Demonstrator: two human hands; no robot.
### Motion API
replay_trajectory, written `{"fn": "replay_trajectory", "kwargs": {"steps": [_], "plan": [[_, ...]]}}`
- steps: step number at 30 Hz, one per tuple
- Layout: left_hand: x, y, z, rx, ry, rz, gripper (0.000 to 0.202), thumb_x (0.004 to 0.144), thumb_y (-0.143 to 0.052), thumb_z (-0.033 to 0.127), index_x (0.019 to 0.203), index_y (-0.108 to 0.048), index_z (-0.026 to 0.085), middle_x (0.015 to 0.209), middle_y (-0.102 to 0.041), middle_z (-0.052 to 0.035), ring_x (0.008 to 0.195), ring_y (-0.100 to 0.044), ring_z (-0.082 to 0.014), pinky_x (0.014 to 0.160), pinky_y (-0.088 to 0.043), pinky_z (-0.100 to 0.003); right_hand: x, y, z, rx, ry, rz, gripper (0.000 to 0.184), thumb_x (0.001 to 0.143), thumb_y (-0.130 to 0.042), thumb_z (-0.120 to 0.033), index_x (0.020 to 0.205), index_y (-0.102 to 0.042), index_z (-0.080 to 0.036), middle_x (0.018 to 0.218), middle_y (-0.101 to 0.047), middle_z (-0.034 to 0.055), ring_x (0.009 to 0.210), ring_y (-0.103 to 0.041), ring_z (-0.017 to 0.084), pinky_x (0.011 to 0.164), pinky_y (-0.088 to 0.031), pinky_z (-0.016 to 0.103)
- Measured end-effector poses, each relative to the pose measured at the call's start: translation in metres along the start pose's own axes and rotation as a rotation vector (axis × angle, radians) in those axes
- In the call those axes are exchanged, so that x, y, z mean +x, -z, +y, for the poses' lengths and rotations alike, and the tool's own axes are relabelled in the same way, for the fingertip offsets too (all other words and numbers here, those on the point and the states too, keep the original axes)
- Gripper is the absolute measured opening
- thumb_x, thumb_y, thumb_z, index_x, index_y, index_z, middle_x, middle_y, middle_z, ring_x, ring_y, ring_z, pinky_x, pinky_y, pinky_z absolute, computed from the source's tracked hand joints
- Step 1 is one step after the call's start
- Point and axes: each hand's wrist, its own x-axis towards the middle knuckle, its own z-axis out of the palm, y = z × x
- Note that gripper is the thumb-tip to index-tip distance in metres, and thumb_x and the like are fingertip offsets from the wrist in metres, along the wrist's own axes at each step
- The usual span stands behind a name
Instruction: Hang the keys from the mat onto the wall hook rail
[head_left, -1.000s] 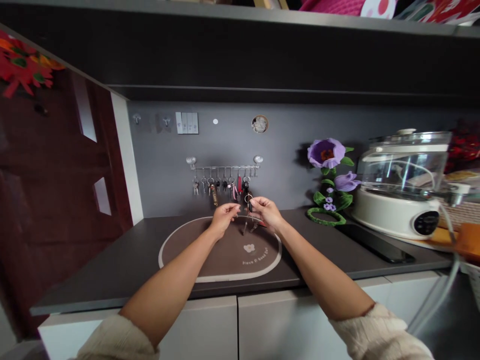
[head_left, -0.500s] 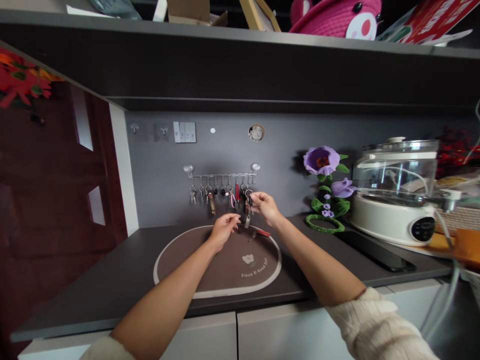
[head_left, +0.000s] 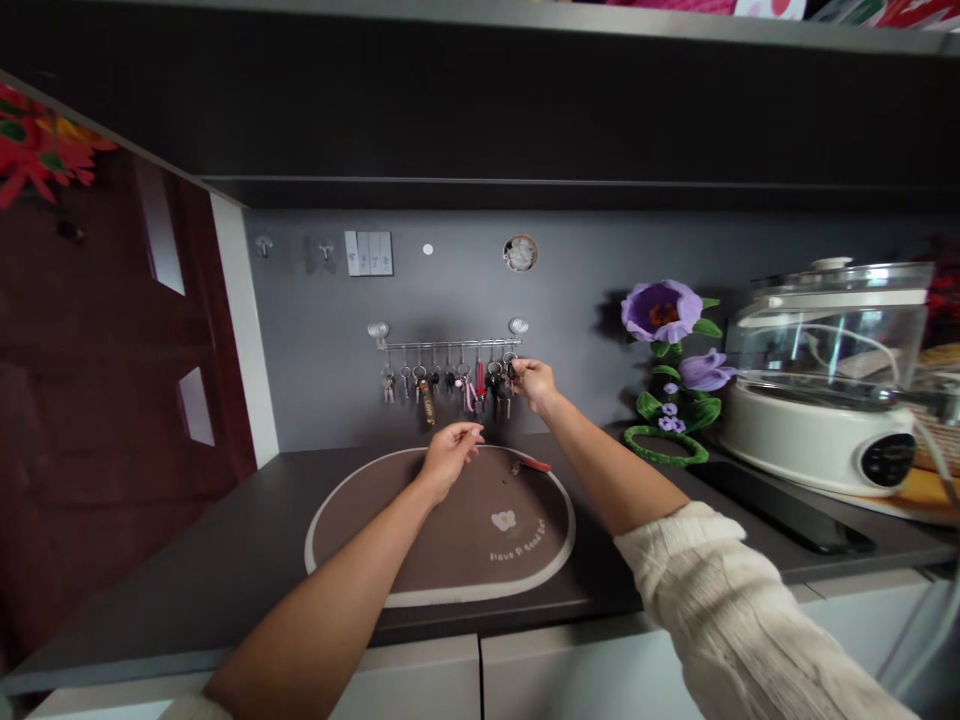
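My right hand (head_left: pixel 534 383) is raised to the right end of a chrome hook rail (head_left: pixel 448 344) on the grey wall, its fingers pinched on a key ring with keys (head_left: pixel 507 392). Several other key bunches (head_left: pixel 431 384) hang along the rail. My left hand (head_left: pixel 450 452) hovers over the back of a brown oval mat (head_left: pixel 360 540) on the dark counter, fingers loosely curled with nothing seen in them. A red-handled key (head_left: pixel 529 464) lies on the mat just right of my left hand.
A purple knitted flower (head_left: pixel 664 365) stands right of the rail. Further right are a white cooker with a clear lid (head_left: pixel 825 370) and a black flat device (head_left: pixel 787 510) on the counter. A dark red door (head_left: pixel 97 400) is at the left. A shelf runs overhead.
My right hand has lifted the key ring from above the mat up to the rail's right end. My left hand let go and stayed low over the mat.
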Motion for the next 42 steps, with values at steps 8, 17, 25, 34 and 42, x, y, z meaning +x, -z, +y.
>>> {"fn": "replay_trajectory", "kwargs": {"steps": [8,17,25,34,42], "plan": [[0.001,0.002,0.0,-0.004,-0.009,0.015,0.035,0.067,-0.054,0.041,0.087,-0.059,0.013,0.074,-0.059,-0.0051,0.058,-0.048,-0.0082,0.047,-0.035,-0.018,0.006,-0.003,0.009,0.025,-0.039,-0.014,0.008,0.071,-0.047,-0.011,0.064,-0.051,-0.014,0.053,-0.053,-0.0003,0.046,-0.049,0.007,0.048,-0.046,0.022],[0.001,0.003,-0.001,0.002,0.007,0.026,0.034,0.065,-0.055,0.042,0.085,-0.06,0.014,0.073,-0.059,-0.0046,0.055,-0.047,-0.0077,0.046,-0.034,-0.018,0.004,0.001,0.018,-0.054,-0.026,0.041,0.007,0.065,-0.049,-0.012,0.059,-0.051,-0.015,0.048,-0.049,-0.0028,0.042,-0.042,0.005,0.044,-0.041,0.019],[0.0,0.003,0.001,-0.001,0.017,0.026,0.034,0.065,-0.055,0.042,0.085,-0.059,0.014,0.073,-0.06,-0.0048,0.056,-0.048,-0.008,0.047,-0.034,-0.018,0.009,0.006,0.022,-0.07,0.003,-0.024,0.006,0.064,-0.051,-0.017,0.059,-0.05,-0.014,0.05,-0.049,-0.0038,0.046,-0.044,0.004,0.049,-0.041,0.018],[0.0,0.002,-0.001,0.002,0.012,0.012,0.035,0.063,-0.056,0.043,0.084,-0.06,0.014,0.072,-0.06,-0.0042,0.054,-0.047,-0.0076,0.046,-0.034,-0.019,0.001,0.015,0.025,-0.032,-0.03,-0.045,0.002,0.065,-0.053,-0.013,0.066,-0.055,-0.015,0.059,-0.056,-0.0007,0.055,-0.052,0.005,0.058,-0.042,0.019],[0.0,0.003,-0.003,0.018,0.001,-0.01,0.035,0.064,-0.056,0.042,0.085,-0.06,0.014,0.073,-0.06,-0.005,0.056,-0.049,-0.0083,0.046,-0.034,-0.018,-0.026,0.021,0.021,-0.055,-0.059,-0.052,0.005,0.066,-0.055,-0.012,0.067,-0.057,-0.015,0.061,-0.057,-0.0004,0.055,-0.051,0.006,0.058,-0.042,0.018]]}}
